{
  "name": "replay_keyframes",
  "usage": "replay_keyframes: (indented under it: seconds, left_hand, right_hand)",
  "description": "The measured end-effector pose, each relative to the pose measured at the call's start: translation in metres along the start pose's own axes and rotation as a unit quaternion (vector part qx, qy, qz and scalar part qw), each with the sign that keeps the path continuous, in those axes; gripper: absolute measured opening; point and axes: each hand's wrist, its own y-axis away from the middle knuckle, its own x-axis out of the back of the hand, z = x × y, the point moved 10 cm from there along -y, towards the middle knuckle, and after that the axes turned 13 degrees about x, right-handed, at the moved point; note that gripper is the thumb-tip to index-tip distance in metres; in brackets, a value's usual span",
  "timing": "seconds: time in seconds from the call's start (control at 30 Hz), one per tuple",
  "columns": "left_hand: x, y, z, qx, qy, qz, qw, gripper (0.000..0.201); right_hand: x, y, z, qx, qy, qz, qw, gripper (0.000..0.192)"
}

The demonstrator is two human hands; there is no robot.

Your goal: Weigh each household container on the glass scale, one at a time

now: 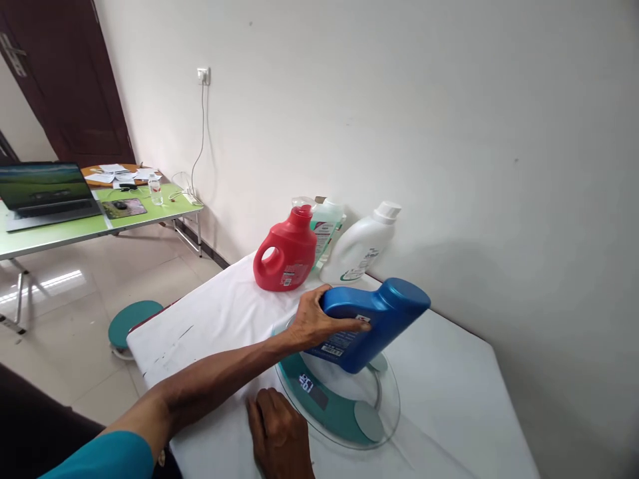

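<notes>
Blue bottle (382,326) tilts in the left hand (310,322), whose fingers clamp its side, thumb across the near face, over the scale (339,409) between the tabletop's (449,399) left and right edges. Right hand (280,431): fingers curled together, just beside the scale.

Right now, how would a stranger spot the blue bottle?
On the white-covered table, find the round glass scale. There, the left hand grips the tilted blue bottle, set apart by colour from the red jug and white bottle behind.
</notes>
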Motion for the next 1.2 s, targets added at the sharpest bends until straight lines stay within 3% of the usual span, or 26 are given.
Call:
replay_keyframes:
  seconds: [0.13,0.3,0.4,0.5,0.57,0.67,0.83,0.97,1.03,1.1,1.2]
  left_hand:
    - [0.035,0.004,0.026,-0.03,0.007,0.024,0.999,0.053]
    - [0.117,0.018,0.056,-0.064,-0.03,0.097,0.993,0.053]
    - [0.166,0.025,0.057,-0.072,-0.05,0.158,0.983,0.049]
    - [0.197,0.026,0.04,-0.058,-0.049,0.183,0.98,0.047]
    - [0.206,0.024,0.026,-0.05,-0.051,0.187,0.98,0.046]
    - [0.204,0.021,0.013,-0.047,-0.054,0.183,0.98,0.045]
    - [0.191,0.022,0.012,-0.049,-0.102,0.174,0.978,0.047]
    - [0.199,0.016,0.014,-0.056,-0.081,0.126,0.987,0.059]
    - [0.212,0.006,0.019,-0.072,-0.017,0.114,0.991,0.071]
    - [0.227,-0.012,0.024,-0.065,0.013,0.137,0.988,0.07]
    - [0.226,-0.05,0.028,-0.016,-0.054,0.126,0.99,0.057]
  right_hand:
    - [0.002,-0.002,-0.003,0.012,0.018,-0.016,1.0,0.03]
    - [0.003,-0.004,-0.002,0.006,0.02,-0.024,0.999,0.032]
    - [0.002,-0.004,-0.001,-0.002,0.013,-0.024,1.0,0.032]
    - [0.001,-0.003,0.001,-0.006,0.011,-0.021,1.0,0.031]
    - [0.0,-0.003,0.001,-0.005,0.012,-0.022,1.0,0.031]
    - [0.0,-0.003,0.001,-0.004,0.016,-0.027,1.0,0.031]
    - [0.002,-0.005,0.0,0.001,0.016,-0.027,1.0,0.031]
    - [0.003,-0.006,-0.001,0.003,0.023,-0.026,0.999,0.03]
    - [0.003,-0.006,-0.002,0.003,0.022,-0.024,0.999,0.029]
    - [0.003,-0.006,-0.002,0.004,0.023,-0.023,0.999,0.029]
    - [0.003,-0.006,-0.002,0.006,0.026,-0.022,0.999,0.028]
